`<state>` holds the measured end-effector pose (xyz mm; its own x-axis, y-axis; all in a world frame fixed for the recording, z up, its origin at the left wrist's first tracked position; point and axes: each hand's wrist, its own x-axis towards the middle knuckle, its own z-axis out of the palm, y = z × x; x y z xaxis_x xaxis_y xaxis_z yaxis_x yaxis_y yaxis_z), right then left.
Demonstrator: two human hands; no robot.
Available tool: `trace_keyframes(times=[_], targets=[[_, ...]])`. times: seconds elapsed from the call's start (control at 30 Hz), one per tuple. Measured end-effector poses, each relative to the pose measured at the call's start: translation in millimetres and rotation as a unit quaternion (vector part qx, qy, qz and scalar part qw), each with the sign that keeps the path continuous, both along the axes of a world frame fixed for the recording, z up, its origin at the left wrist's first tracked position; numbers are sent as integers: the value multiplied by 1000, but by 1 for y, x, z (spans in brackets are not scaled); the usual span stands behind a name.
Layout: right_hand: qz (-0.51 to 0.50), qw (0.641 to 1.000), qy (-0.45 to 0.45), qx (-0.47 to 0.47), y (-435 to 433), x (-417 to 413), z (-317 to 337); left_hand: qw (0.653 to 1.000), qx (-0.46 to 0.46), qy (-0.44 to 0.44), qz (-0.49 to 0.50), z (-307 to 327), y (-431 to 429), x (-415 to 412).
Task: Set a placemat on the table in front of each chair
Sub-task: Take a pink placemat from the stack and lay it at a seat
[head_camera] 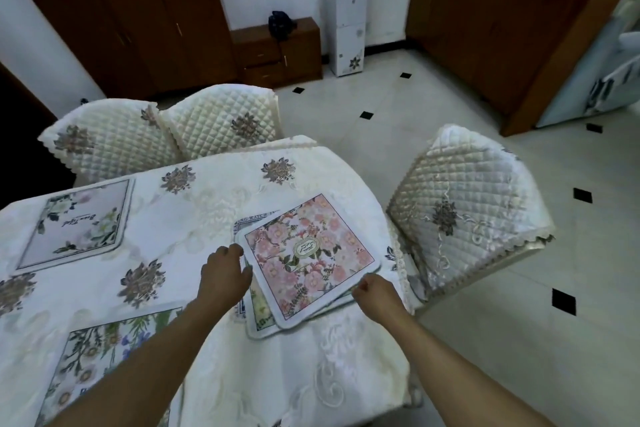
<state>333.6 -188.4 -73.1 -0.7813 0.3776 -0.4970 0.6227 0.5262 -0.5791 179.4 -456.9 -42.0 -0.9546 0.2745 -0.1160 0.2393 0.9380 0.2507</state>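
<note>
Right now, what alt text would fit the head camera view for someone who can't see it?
Two bare hands, left hand and right hand, grip the near edges of a pink floral placemat topping a small stack on a white embroidered tablecloth. Two other placemats lie spread out, and three quilt-covered chairs stand around.

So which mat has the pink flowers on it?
The top placemat of the stack, between the two hands by the table's right edge. The pale mat at far left has white flowers; the near-left mat has green stems and yellowish blooms.

Home dining room (quilted chairs (221,125))
</note>
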Motion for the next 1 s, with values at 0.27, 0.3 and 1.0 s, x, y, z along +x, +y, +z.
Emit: trace_keyframes(times=[0.27, 0.3, 1.0], targets=[[-25, 998, -37, 40, -8, -51, -16, 986, -69, 1, -151, -35, 39, -98], [-34, 998, -44, 39, -8, -53, -20, 984, -81, -4, -161, -41, 43, -105], [-382, 918, -36, -98, -43, -68, -56, 990, -44, -32, -127, -92, 72, -167]])
